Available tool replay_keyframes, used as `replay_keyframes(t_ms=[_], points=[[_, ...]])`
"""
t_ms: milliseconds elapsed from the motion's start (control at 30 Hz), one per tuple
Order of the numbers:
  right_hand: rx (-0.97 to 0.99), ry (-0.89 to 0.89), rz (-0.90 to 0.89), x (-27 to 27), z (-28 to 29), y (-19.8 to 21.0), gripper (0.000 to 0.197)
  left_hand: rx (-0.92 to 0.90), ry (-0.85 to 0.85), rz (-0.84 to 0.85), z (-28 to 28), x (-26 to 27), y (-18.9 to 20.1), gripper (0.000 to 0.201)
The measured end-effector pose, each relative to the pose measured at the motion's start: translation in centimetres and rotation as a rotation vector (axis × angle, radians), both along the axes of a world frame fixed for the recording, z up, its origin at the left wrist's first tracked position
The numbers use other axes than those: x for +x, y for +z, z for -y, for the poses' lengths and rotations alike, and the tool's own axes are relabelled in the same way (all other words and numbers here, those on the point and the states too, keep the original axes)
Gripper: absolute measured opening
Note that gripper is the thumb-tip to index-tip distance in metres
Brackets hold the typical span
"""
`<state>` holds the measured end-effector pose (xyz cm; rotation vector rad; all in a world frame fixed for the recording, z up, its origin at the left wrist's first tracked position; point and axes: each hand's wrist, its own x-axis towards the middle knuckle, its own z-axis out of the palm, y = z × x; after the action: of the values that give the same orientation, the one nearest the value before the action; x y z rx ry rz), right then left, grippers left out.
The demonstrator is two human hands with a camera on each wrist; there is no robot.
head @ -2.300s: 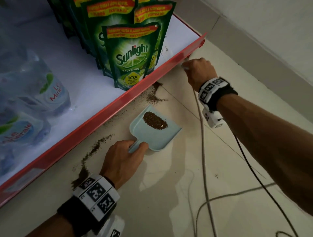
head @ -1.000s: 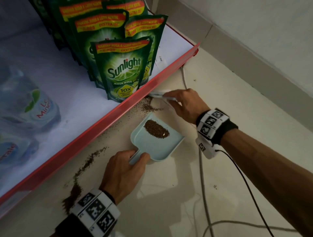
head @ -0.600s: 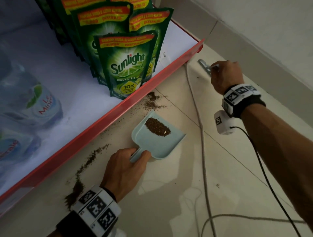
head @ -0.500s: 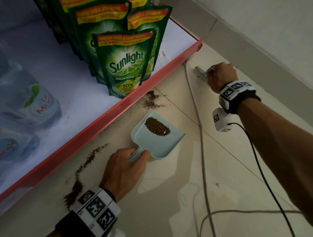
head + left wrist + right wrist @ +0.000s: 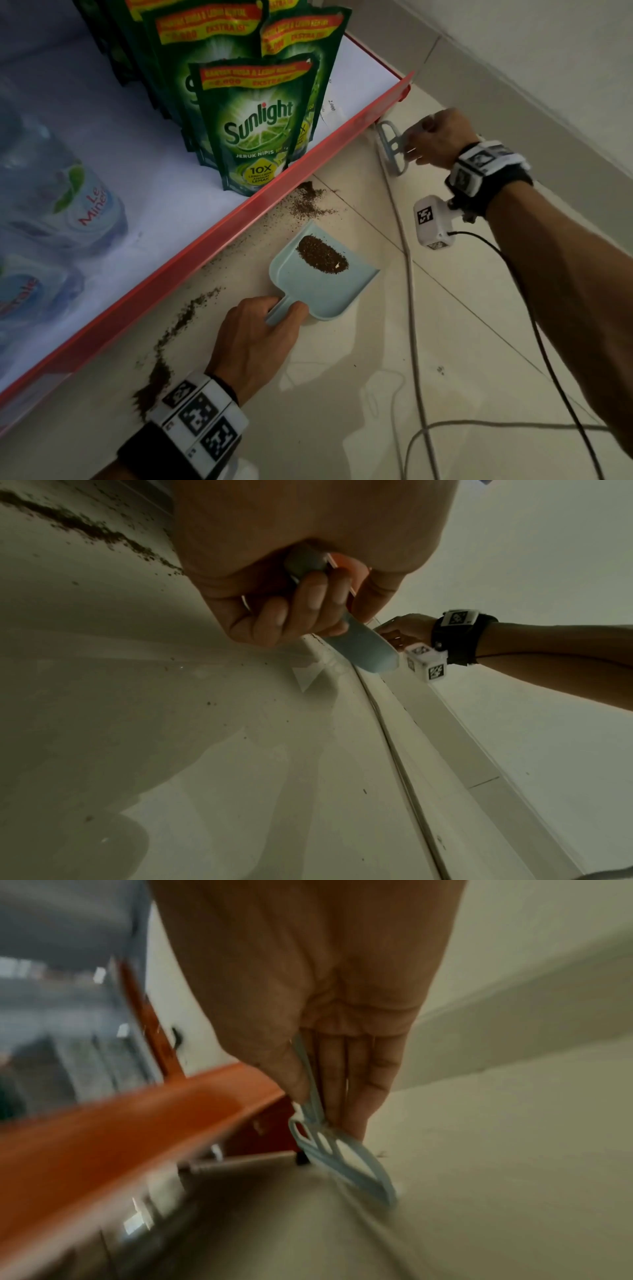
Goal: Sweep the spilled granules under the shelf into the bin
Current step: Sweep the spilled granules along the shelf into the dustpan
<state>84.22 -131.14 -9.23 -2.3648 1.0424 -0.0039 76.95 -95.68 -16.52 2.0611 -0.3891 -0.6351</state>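
A light blue dustpan lies flat on the tiled floor beside the red shelf edge, with a heap of dark granules in it. My left hand grips the pan's handle, fingers curled round it. More spilled granules lie just beyond the pan's mouth under the shelf edge. A trail and a pile lie to the left of my left hand. My right hand holds a small light blue brush low by the shelf's far right corner. The brush frame shows below the fingers.
Green Sunlight pouches and water bottles stand on the shelf. A grey cable runs along the floor right of the pan, and a black cable hangs from my right wrist. The wall skirting closes the right side.
My right hand went from beside the pan's mouth out to the shelf's far right corner with the brush, which now sits closer to the shelf edge. The left hand and pan stayed put.
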Motion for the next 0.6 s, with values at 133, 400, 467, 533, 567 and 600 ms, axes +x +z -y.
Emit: replay_keyframes(t_ms=[133, 400, 467, 533, 567, 600], points=[[0.019, -0.062, 0.094, -0.1, 0.4, 1.5, 0.02, -0.007, 0.003, 0.0, -0.4, 0.0, 0.0, 0.038], [-0.304, 0.149, 0.019, -1.2, -1.6, 0.1, 0.027, 0.02, -0.005, -0.001, -0.2, -0.2, 0.3, 0.04], [-0.385, 0.185, 0.105, -1.7, -2.2, 0.2, 0.027, 0.01, -0.009, 0.001, -0.3, -0.2, 0.3, 0.041], [-0.419, 0.222, 0.139, -2.3, -3.1, -0.1, 0.027, 0.003, -0.007, 0.001, -0.3, -0.1, 0.4, 0.041], [-0.421, 0.233, 0.157, -2.7, -3.7, -0.4, 0.027, 0.0, -0.006, -0.004, -0.3, -0.1, 0.4, 0.041], [-0.423, 0.24, 0.175, -3.0, -4.3, -0.7, 0.027, -0.002, -0.005, -0.009, -0.3, -0.1, 0.4, 0.04]])
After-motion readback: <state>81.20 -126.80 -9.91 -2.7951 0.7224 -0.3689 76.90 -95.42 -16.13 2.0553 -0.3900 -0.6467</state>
